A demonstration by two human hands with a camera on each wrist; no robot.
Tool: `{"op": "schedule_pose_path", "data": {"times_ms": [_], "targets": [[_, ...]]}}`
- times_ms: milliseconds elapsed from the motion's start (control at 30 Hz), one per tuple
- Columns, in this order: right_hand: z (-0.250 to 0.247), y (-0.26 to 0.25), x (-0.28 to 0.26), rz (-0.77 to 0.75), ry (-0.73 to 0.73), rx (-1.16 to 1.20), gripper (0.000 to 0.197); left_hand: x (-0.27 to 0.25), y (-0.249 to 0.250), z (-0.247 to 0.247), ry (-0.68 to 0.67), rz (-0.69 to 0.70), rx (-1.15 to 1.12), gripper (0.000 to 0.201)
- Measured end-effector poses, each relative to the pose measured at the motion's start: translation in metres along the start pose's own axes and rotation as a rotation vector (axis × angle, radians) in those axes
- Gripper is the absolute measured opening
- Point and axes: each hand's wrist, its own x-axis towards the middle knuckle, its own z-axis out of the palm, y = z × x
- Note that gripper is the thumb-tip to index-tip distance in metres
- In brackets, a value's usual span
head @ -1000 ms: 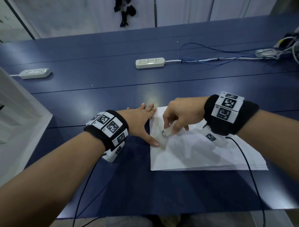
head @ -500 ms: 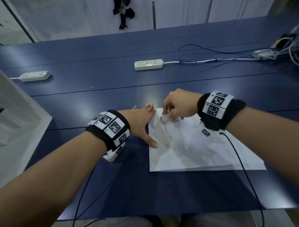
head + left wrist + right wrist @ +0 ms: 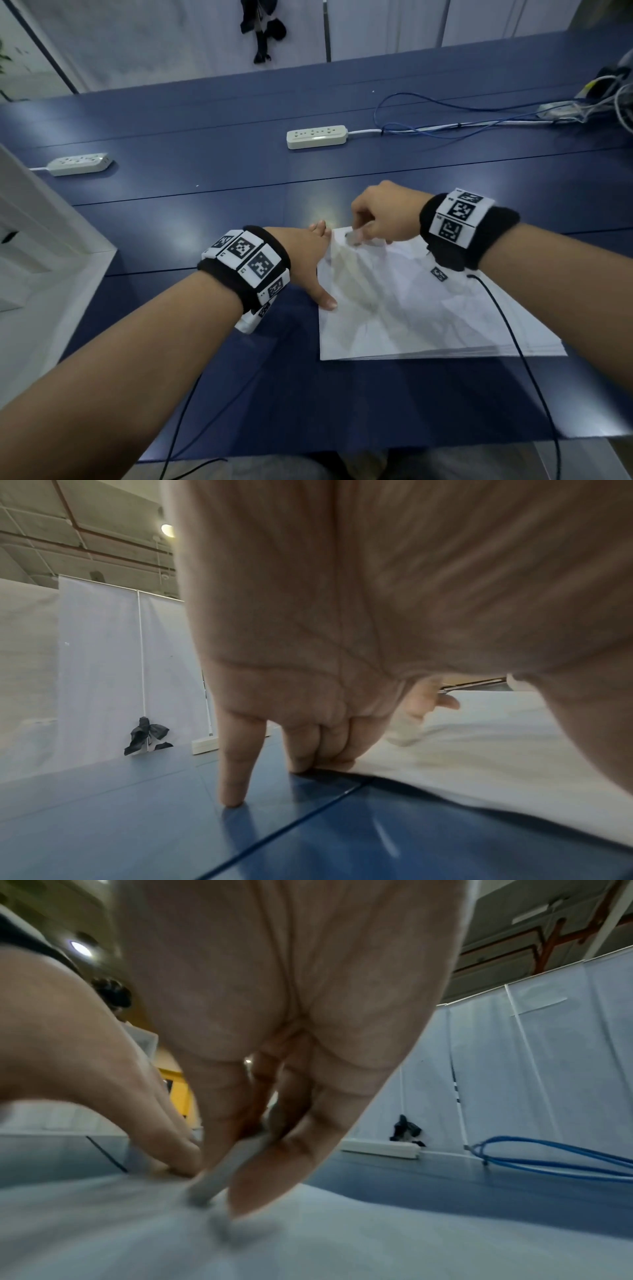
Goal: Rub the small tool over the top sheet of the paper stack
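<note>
White paper stack [image 3: 428,308] pinned flat by left hand [image 3: 305,260]; right hand [image 3: 380,216] grips perhaps an eraser [image 3: 226,1169], rubbing its far-left corner, work unfinished.

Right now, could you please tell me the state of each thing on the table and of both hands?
Left hand: fingers straight, pressing the paper's left edge.
Right hand: pinching a small grey eraser against the paper.
Paper stack: flat, top sheet creased.
Near power strip: nothing plugged in.
Far power strip: nothing plugged in.
</note>
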Motion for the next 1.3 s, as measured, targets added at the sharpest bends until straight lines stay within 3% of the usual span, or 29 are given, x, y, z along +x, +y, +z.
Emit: {"op": "schedule_pose_path", "data": {"times_ms": [67, 133, 300, 367, 467, 533, 633, 767, 933, 1000, 1133, 1200, 1300], "targets": [[0.003, -0.006, -0.011, -0.069, -0.198, -0.007, 0.010, 0.000, 0.001, 0.001, 0.016, -0.007, 0.012, 0.136], [0.006, -0.010, -0.014, -0.095, -0.280, -0.032, 0.010, 0.000, 0.001, 0.001, 0.027, -0.011, 0.017, 0.137], [0.001, -0.001, 0.010, -0.003, 0.068, -0.118, 0.018, -0.002, 0.002, 0.000, 0.021, -0.013, 0.023, 0.135], [0.001, -0.001, 0.005, -0.035, 0.046, -0.096, 0.014, -0.002, 0.002, 0.000, 0.018, -0.020, 0.027, 0.136], [0.005, -0.006, -0.013, -0.108, -0.190, -0.042, 0.010, 0.000, 0.001, 0.001, 0.019, -0.023, 0.019, 0.137], [0.006, -0.008, -0.014, -0.119, -0.245, -0.065, 0.008, -0.001, 0.001, 0.001, 0.018, -0.020, 0.012, 0.137], [0.001, -0.003, 0.000, -0.052, -0.092, -0.099, 0.003, -0.003, 0.002, 0.000, 0.018, -0.011, 0.003, 0.134], [-0.001, 0.003, 0.004, -0.019, 0.063, -0.072, 0.018, -0.002, 0.000, 0.001, -0.002, -0.019, -0.011, 0.134], [0.008, -0.001, -0.018, -0.113, -0.241, -0.011, 0.008, -0.004, 0.003, 0.000, 0.050, 0.013, -0.029, 0.123], [0.007, -0.001, -0.010, -0.086, -0.147, -0.039, 0.007, -0.004, 0.003, 0.000, 0.029, -0.002, -0.017, 0.130], [0.001, 0.003, 0.007, 0.011, 0.093, -0.043, 0.025, -0.003, 0.001, 0.001, -0.003, -0.023, -0.015, 0.134], [0.001, 0.003, 0.002, -0.019, 0.008, -0.008, 0.016, -0.003, 0.002, 0.001, -0.001, -0.015, -0.020, 0.133], [0.005, -0.003, -0.012, -0.101, -0.262, 0.002, 0.004, -0.002, 0.001, 0.001, 0.006, -0.014, -0.023, 0.135]]}}
